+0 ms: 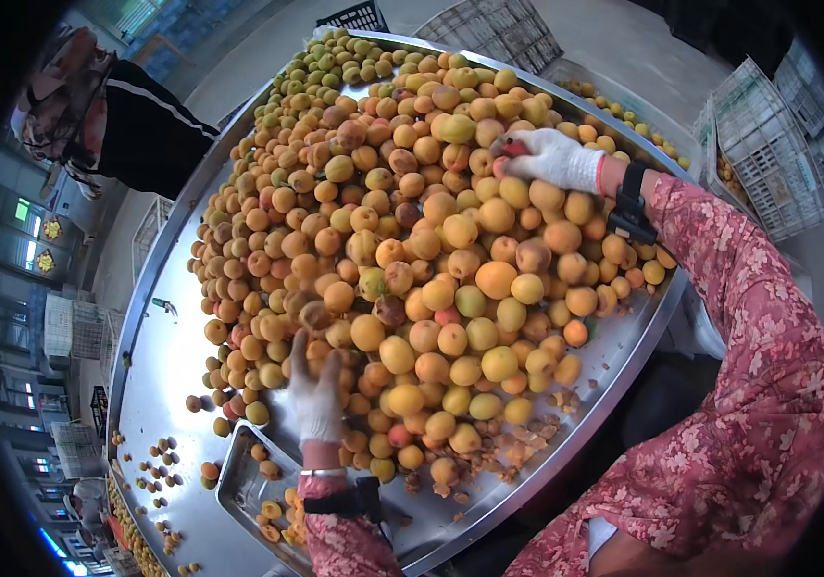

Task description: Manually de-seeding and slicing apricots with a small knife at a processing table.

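A large heap of apricots (397,216), yellow to orange with some green or bruised brown, covers much of a metal table (167,346). My left hand (315,397), in a white glove, reaches onto the heap's near left side with its fingers apart. A brown-marked apricot (315,315) lies just beyond its fingertips. At the right side of the heap, my white-gloved right hand (556,155) closes around a small red object (515,148), partly hidden by the fingers. Below my left hand is a metal tray (239,490) holding apricot halves (271,511); my forearm covers part of it.
Apricot scraps (520,443) lie along the table's near edge. A small green-handled tool (165,306) rests on the left side, above scattered apricots (156,469). Plastic crates (769,148) stand to the right. Another person (145,122) stands beyond the table's left edge.
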Tool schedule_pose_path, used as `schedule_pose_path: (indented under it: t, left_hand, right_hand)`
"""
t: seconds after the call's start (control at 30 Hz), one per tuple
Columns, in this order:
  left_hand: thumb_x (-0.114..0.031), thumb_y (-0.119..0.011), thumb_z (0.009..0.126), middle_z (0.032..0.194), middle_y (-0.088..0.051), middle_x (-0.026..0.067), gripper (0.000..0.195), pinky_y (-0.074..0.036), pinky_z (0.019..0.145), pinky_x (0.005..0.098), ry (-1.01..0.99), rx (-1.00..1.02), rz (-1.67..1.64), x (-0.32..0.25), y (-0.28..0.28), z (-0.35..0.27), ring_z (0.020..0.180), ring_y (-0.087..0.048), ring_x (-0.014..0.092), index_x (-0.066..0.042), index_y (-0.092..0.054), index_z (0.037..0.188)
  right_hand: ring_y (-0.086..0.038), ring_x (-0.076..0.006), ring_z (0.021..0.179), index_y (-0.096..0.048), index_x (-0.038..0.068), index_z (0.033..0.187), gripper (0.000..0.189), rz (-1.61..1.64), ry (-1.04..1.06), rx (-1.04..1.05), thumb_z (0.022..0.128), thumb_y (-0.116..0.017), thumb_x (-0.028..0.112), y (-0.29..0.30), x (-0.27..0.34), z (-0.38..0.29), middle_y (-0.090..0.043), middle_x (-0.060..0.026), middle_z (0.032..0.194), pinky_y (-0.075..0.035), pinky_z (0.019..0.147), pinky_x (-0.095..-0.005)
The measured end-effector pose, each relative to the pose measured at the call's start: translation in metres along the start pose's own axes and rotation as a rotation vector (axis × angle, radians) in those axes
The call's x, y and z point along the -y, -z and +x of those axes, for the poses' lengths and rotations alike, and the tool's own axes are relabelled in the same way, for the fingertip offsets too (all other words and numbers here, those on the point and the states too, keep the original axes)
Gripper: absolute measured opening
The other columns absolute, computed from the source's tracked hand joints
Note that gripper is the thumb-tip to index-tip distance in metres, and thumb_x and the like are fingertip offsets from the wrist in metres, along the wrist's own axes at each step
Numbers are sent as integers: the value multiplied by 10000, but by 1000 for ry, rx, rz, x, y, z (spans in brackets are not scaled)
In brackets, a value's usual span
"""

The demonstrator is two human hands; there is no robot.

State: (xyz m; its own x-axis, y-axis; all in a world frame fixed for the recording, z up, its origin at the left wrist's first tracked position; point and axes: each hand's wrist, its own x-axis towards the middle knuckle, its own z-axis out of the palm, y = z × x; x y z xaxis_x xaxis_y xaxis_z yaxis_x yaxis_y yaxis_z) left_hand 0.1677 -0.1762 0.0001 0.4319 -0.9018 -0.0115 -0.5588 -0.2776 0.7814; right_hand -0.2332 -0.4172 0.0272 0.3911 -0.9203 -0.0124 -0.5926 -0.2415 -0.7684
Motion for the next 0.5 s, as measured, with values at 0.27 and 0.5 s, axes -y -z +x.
schedule_pose_path:
  t: [0.27,0.5]
  left_hand:
    - [-144,-632,918,1462,-456,144,639,-434,1023,294,-17,312,-171,-33,-41,49,1250,-513,188,-7,-359,1479]
    - [-280,-632,883,1361,-559,200,609,-409,1057,367,-136,285,-48,-38,-58,49,1246,-547,305,-46,-474,1423]
  right_hand:
    - [-660,-336,996,-631,98,1160,413,-14,266,188,885,-625,406,-73,8,56,-680,-208,1032,-486,875,-395]
    - [-637,-282,1118,-517,119,1391,592,-23,237,320,900,-643,424,-99,61,45,-670,-158,1187,-481,941,-340]
